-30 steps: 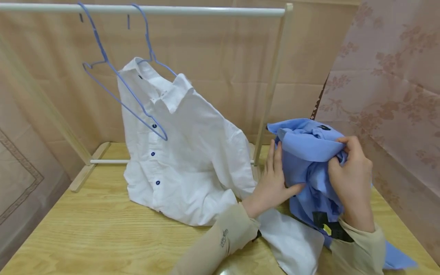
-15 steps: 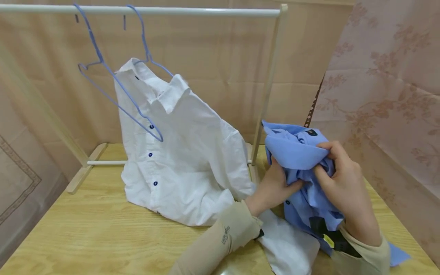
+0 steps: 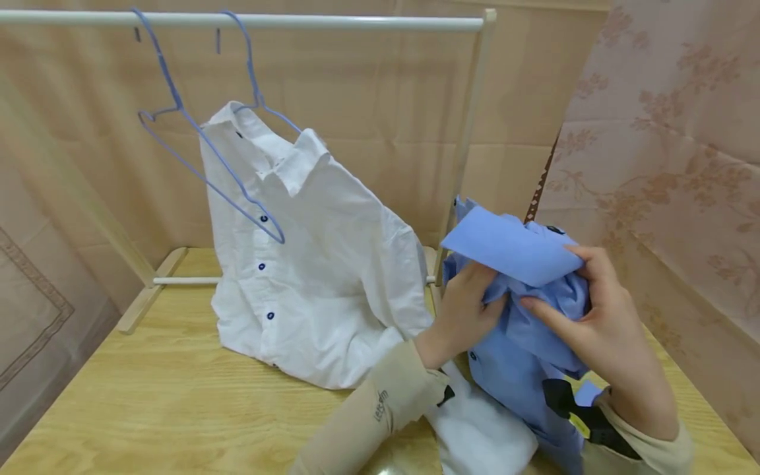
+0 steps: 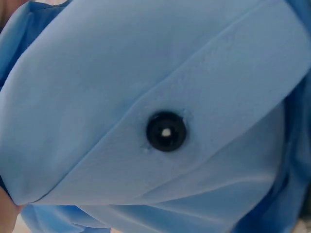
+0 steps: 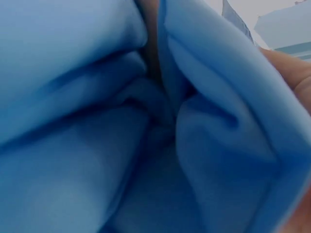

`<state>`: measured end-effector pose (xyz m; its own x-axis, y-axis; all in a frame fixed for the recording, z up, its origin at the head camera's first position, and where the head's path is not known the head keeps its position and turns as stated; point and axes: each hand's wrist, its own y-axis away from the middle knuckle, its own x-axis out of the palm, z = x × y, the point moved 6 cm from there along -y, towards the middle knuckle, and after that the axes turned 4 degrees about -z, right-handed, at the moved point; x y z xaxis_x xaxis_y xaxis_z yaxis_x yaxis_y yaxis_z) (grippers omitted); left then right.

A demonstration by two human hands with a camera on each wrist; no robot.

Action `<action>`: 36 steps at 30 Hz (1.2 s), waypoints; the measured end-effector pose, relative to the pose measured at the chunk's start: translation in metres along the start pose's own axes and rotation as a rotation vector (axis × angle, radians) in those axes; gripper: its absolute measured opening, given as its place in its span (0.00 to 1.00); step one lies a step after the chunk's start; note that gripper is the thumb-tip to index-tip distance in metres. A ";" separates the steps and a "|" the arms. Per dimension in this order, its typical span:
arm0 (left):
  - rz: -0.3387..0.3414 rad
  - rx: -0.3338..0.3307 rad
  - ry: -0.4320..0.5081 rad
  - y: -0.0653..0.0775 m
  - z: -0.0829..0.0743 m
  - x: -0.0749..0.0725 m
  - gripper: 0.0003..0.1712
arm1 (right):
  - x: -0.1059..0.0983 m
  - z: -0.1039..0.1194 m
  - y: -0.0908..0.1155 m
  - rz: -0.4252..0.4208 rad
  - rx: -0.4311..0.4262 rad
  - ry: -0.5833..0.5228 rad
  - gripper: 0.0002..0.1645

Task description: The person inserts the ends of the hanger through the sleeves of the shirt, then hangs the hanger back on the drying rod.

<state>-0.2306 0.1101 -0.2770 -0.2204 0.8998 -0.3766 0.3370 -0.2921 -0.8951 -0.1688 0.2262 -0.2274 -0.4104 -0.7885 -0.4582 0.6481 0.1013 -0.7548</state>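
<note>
A light blue shirt (image 3: pixel 499 373) is bunched up at the right of the table, its collar (image 3: pixel 512 247) turned toward the camera. The left hand (image 3: pixel 460 316) grips the cloth just below the collar's left part, its fingertips hidden under the fabric. At the collar's right end the right hand (image 3: pixel 620 336) pinches the shirt between thumb and fingers. A dark button (image 4: pixel 166 131) on the blue placket fills the middle of the left wrist view. Blue folds (image 5: pixel 218 131) cover most of the right wrist view, with a bit of hand at its right edge.
A white shirt (image 3: pixel 332 264) with dark buttons hangs on a blue hanger from the rack's rail (image 3: pixel 356 22). Left of it a bare blue hanger (image 3: pixel 178 109) overlaps its front. White cloth (image 3: pixel 481 422) lies under the left forearm on the wooden table (image 3: pixel 178 396).
The left hand's fingers have gone from lying against the cloth to gripping it under the collar. The collar has tilted and its left end has risen, showing its flat face.
</note>
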 end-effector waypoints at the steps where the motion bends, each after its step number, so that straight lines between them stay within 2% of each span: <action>1: -0.021 0.014 -0.001 -0.002 -0.001 -0.004 0.18 | 0.000 0.000 0.000 0.019 0.002 -0.006 0.46; 4: -0.077 0.043 0.015 -0.006 -0.002 -0.012 0.12 | 0.003 -0.003 0.000 0.086 0.021 -0.009 0.53; 7: -0.124 0.073 0.012 -0.009 -0.004 -0.021 0.10 | 0.009 -0.008 0.000 0.161 0.053 0.005 0.60; 9: -0.139 0.097 0.004 -0.012 -0.007 -0.025 0.11 | 0.013 -0.011 0.001 0.198 0.062 0.024 0.64; 12: -0.139 0.114 -0.004 -0.016 -0.012 -0.031 0.12 | 0.016 -0.013 0.000 0.201 0.049 0.053 0.65; 15: -0.116 0.109 -0.001 -0.020 -0.017 -0.035 0.12 | 0.015 -0.016 -0.002 0.154 0.053 0.079 0.62; 19: -0.081 0.096 -0.024 -0.023 -0.022 -0.037 0.13 | 0.009 -0.020 -0.003 0.060 0.101 0.116 0.55; 25: -0.068 0.097 -0.033 -0.022 -0.024 -0.037 0.15 | 0.002 -0.026 -0.003 -0.128 0.149 0.138 0.40; 30: -0.119 0.149 -0.023 -0.018 -0.026 -0.038 0.17 | -0.004 -0.028 -0.003 -0.277 0.177 0.108 0.31; 36: -0.205 0.213 -0.019 -0.011 -0.028 -0.043 0.17 | -0.008 -0.027 -0.001 -0.399 0.179 0.042 0.23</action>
<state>-0.1990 0.0839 -0.2437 -0.2821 0.9414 -0.1850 0.0844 -0.1677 -0.9822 -0.1837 0.2484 -0.2358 -0.6744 -0.7188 -0.1690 0.5329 -0.3154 -0.7852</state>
